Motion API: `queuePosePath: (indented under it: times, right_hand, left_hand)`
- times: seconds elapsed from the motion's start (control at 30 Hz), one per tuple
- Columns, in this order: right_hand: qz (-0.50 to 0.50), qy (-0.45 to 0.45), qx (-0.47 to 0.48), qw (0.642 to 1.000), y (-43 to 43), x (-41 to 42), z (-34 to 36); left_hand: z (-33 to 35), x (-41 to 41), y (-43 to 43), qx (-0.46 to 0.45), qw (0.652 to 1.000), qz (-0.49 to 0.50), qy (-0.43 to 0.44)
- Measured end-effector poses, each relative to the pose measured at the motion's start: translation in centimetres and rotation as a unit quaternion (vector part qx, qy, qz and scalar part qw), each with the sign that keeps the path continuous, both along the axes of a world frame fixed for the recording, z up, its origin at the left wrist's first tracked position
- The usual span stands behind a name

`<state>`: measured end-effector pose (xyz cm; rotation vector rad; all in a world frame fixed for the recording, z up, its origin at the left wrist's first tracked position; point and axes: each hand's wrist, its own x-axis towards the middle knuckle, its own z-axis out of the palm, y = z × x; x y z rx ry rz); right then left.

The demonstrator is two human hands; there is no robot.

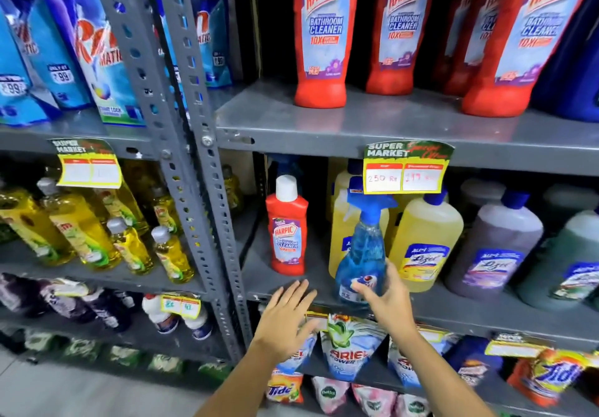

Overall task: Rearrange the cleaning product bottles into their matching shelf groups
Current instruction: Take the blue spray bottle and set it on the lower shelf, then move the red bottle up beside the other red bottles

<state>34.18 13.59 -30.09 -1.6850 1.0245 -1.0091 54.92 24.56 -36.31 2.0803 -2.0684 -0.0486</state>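
Observation:
A blue spray bottle [363, 254] stands at the front edge of the middle shelf [486, 306]. My right hand [385, 300] wraps its lower body, thumb on the label. My left hand [285, 316] hovers open, fingers spread, just below the shelf edge, left of the spray bottle. A small red Harpic bottle [287, 232] with a white cap stands alone on the same shelf, to the left. Large red Harpic bottles [324, 34] line the shelf above. Yellow Lizol bottles [424, 241] stand behind and right of the spray bottle.
Grey and green Lizol bottles [492, 254] fill the right of the middle shelf. A price tag [405, 170] hangs from the upper shelf edge. Grey slotted uprights [207, 189] divide the racks. Yellow dish liquid bottles [84, 232] stand left. Ariel pouches [350, 348] sit below.

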Motion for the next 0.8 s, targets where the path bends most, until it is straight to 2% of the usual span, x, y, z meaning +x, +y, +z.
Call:
queuePosePath:
  times: [0.27, 0.4, 0.47, 0.57, 0.63, 0.7, 0.73, 0.8]
  right_hand:
    - [-0.023, 0.085, -0.032, 0.996, -0.9, 0.3, -0.6]
    - [-0.029, 0.091, -0.030, 0.995, -0.7, 0.1, -0.6]
    - [-0.076, 0.081, -0.031, 0.993, 0.5, 0.0, -0.2]
    - [-0.170, 0.041, -0.147, 0.974, 3.1, 0.7, 2.2]
    - [-0.128, 0.012, -0.243, 0.962, 4.1, 2.4, 4.7]
    - [-0.052, 0.016, -0.288, 0.956, 4.6, 4.8, 7.1]
    - [-0.021, 0.018, -0.273, 0.962, 4.6, 6.3, 7.9]
    - [0.015, 0.017, -0.184, 0.983, 4.6, 9.1, 8.8]
  left_hand:
    - [-0.6, 0.2, 0.1, -0.001, 1.000, -0.003, 0.005]
    - [-0.3, 0.0, 0.2, 0.001, 1.000, -0.002, 0.010]
    - [-0.3, -0.1, 0.2, 0.001, 1.000, -0.002, 0.006]
    - [-0.5, 0.1, 0.0, -0.011, 1.000, 0.005, -0.016]
    - [-0.6, 0.1, 0.1, -0.016, 1.000, 0.002, -0.011]
    - [-0.6, 0.0, 0.3, -0.011, 1.000, -0.004, -0.002]
    - [-0.5, 0.0, 0.3, -0.009, 1.000, -0.005, -0.005]
    - [-0.2, -0.1, 0.3, -0.001, 1.000, -0.007, -0.001]
